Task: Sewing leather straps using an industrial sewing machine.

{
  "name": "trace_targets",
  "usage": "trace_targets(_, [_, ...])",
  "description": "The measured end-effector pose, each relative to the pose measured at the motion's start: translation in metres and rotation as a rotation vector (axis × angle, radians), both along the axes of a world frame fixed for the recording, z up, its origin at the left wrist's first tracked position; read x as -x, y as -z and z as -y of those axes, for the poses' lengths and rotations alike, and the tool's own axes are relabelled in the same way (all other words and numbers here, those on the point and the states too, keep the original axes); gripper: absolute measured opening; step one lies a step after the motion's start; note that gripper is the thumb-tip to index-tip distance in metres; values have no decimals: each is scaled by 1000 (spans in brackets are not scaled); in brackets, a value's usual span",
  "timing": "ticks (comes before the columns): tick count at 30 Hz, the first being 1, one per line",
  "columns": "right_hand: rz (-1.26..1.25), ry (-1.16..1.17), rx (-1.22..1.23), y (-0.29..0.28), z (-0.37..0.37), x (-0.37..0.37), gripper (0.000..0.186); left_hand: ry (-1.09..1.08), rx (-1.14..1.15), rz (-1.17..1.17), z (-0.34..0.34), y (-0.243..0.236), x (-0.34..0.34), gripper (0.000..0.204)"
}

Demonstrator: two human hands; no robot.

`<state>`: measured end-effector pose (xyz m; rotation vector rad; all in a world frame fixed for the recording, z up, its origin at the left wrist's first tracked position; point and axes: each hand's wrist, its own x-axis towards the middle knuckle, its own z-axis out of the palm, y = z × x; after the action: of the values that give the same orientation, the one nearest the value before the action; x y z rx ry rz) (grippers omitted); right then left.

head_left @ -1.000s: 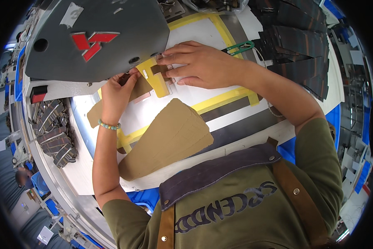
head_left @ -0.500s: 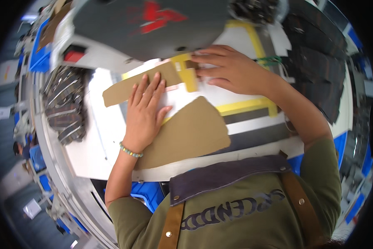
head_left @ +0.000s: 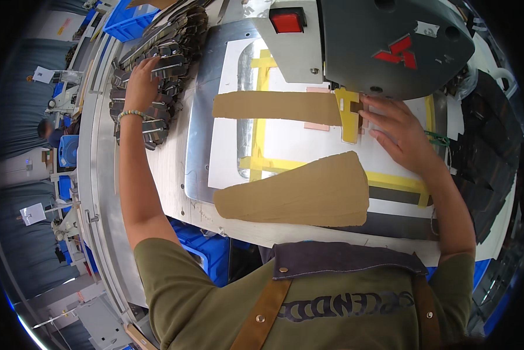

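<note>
My left hand reaches onto a pile of small dark fabric pieces with light strips at the upper left, fingers loosely bent and apart on it. My right hand lies beside a yellow template under the dark grey machine head, fingers apart, fingertips at the template's right side and partly hidden. A long tan piece runs leftward from the template over a white work sheet with yellow tape. A larger tapered tan piece lies in front.
A red button is on the machine's bracket. Dark fabric panels are stacked at the right. Blue crates stand at the upper left, others below the table. A co-worker sits at the far left.
My left hand has left the long tan piece and moved to the pile at upper left. That piece now lies nearly level. My view has swung left; my right hand remains at the template.
</note>
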<state>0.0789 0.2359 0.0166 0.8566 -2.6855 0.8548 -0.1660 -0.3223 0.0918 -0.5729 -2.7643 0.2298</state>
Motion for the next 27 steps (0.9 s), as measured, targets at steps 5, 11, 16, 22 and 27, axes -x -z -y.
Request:
trace_targets(5, [-13,-9,10,4,-1,-1,33,78,-116,24,16,14,29,36])
trace_targets(11, [-26,-25,20,3,2,-1,29,167,-32,-150,17,-4,12,19])
trace_targets(16, [-61,4,-6,-3,-1,-6,27,267,-419,-19,-59,-26,-42,16])
trace_targets(22, [399,-58,582,-56,39,-40,47,468,-625,620,-184,-36,-182,26])
trace_targets(27, [692,-110,586,-63,55,-69,82,753,-466,1014,-231,-32,-227,29])
